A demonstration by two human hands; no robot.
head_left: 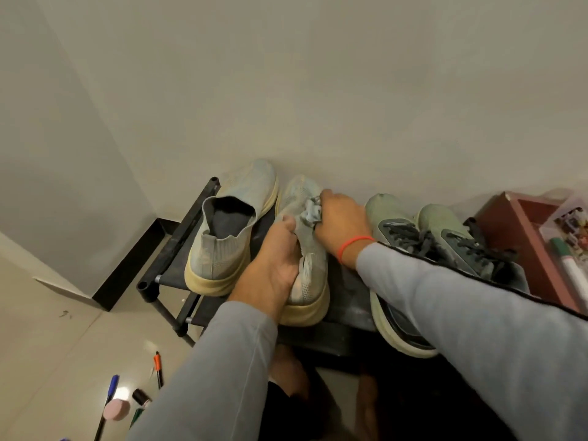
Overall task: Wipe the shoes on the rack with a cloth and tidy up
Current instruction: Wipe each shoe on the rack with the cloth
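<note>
On the black shoe rack [178, 237] the left hand [273, 268] grips the near half of a pale knit shoe [310, 281], thumb over the collar, fingers curled round its side. The right hand [340, 224] holds a bunched grey cloth [311, 213] — pinched in its curled fingers — pressed on the same shoe's upper, just beyond the left thumb. The matching shoe [229, 230] stands just to the left; a green laced pair [413, 230] sits to the right, partly under the right sleeve.
</note>
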